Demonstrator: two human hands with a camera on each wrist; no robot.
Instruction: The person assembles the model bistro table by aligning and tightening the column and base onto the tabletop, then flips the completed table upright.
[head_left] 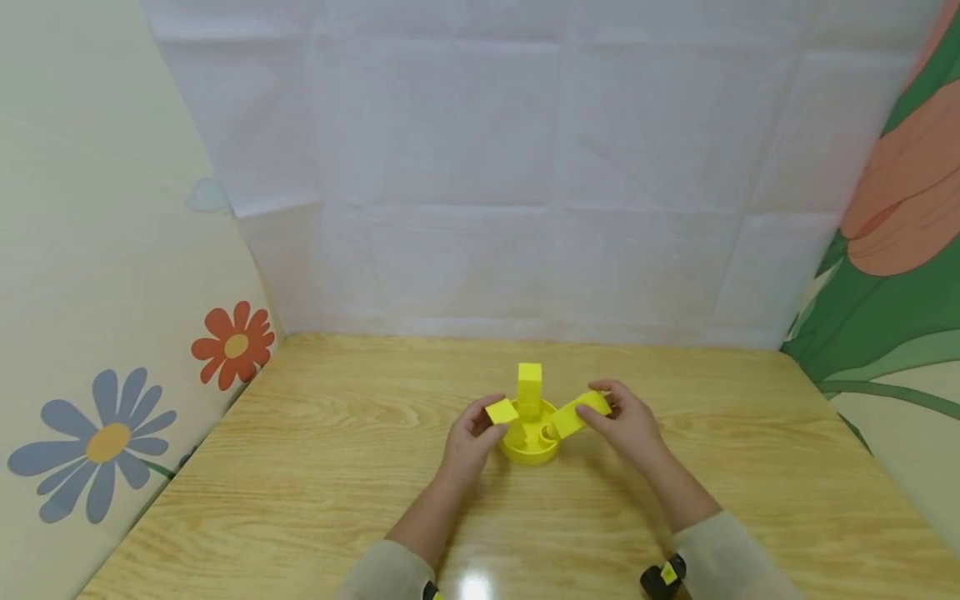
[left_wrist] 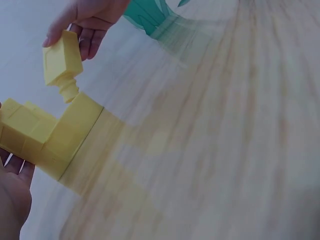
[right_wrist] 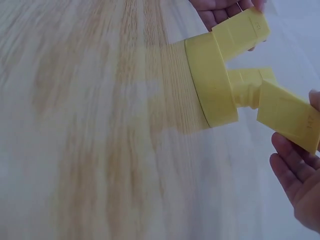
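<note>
A round, shallow yellow tray (head_left: 529, 455) stands on the table, with a yellow square block (head_left: 529, 383) upright at its far side. My left hand (head_left: 467, 446) pinches a second yellow block (head_left: 502, 412) between thumb and fingers; it stands in the tray's left side. With thumb and fingers my right hand (head_left: 633, 425) grips a third yellow block (left_wrist: 63, 59), tilted over the tray's right side. This block has a narrow ridged neck (left_wrist: 69, 91) pointing down toward the tray. Whether the neck touches the tray, I cannot tell.
The tray rests on a wood-grain table (head_left: 337, 467). A white cloth (head_left: 525, 167) hangs behind it, and flower-printed panels (head_left: 90, 250) flank both sides. A black wrist device (head_left: 663, 577) sits at the right sleeve.
</note>
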